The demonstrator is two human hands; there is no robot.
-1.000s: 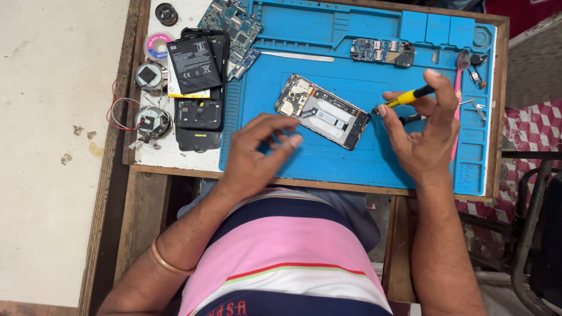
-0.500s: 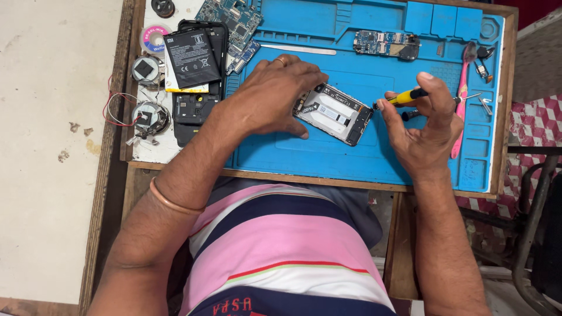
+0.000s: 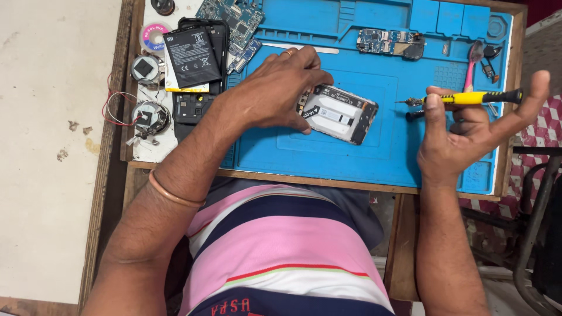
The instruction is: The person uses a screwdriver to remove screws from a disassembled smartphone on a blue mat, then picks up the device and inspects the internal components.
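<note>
Screwdriver [image 3: 471, 98] pinched in my right hand [image 3: 468, 137], long axis horizontal, tip pointing frame-left; left hand [image 3: 275, 93] fingers narrow, resting on opened phone [image 3: 342, 114], mid-frame, blue mat [image 3: 374, 158].

A wooden table [image 3: 374, 186] is seen from above, most of its top covered by a blue work mat [image 3: 328, 158]. On the mat an opened phone [image 3: 338, 113] is laid at a slant near the middle, a small circuit board [image 3: 391, 42] near the far edge, and pink-handled pliers [image 3: 473, 65] at the right. On a white strip at the left, a black battery [image 3: 189, 57] is stacked on dark phone parts, beside two round metal pieces [image 3: 148, 93], possibly small speakers, and a green circuit board [image 3: 233, 17].
</note>
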